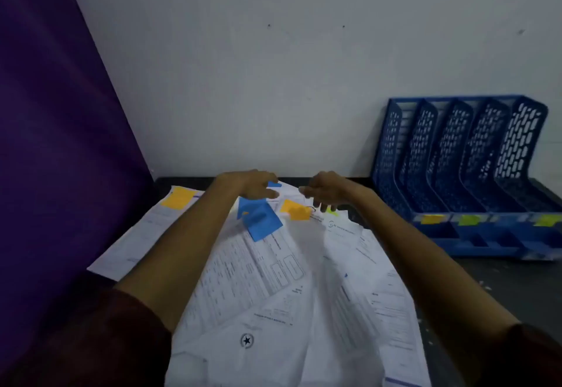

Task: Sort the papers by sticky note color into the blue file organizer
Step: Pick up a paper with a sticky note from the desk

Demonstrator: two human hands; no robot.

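Blue file organizer [424,143] at 2 o'clock, slots look empty; sorting barely begun.
Papers [273,295] heaped on the worktop [501,283]; left hand [258,187] and right hand [327,192] at 12 o'clock over them, fingers loosely curled, grip unclear.

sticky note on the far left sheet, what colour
The sticky note is orange-yellow, shown in the head view.

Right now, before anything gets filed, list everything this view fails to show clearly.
Head view: print on the papers is blurred, unreadable.
The green sticky note is mostly hidden under the right hand.
The small blue sticky note is partly hidden behind the left hand.
The blue file organizer is cut off by the right edge; its slot count is unknown.
Whether either hand grips a sheet: cannot tell.
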